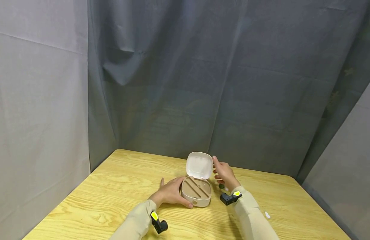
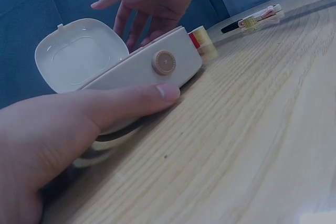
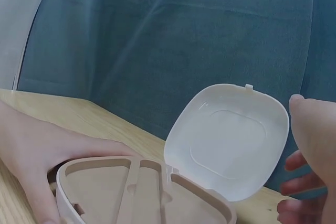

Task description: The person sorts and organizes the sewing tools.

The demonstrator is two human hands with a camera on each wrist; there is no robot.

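Wood table [image 1: 113, 190] | L hand [image 1: 170, 193] steadies box [image 1: 196, 191] (lid up) | R hand [image 1: 224, 173] by lid [image 1: 199, 165]

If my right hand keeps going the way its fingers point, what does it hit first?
Most likely the raised white lid of the open case: the right hand is beside its edge, fingers angled toward it, though depth between them is unclear.

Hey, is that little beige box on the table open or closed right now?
Open: the white lid stands raised behind the box, baring its empty divided tray.
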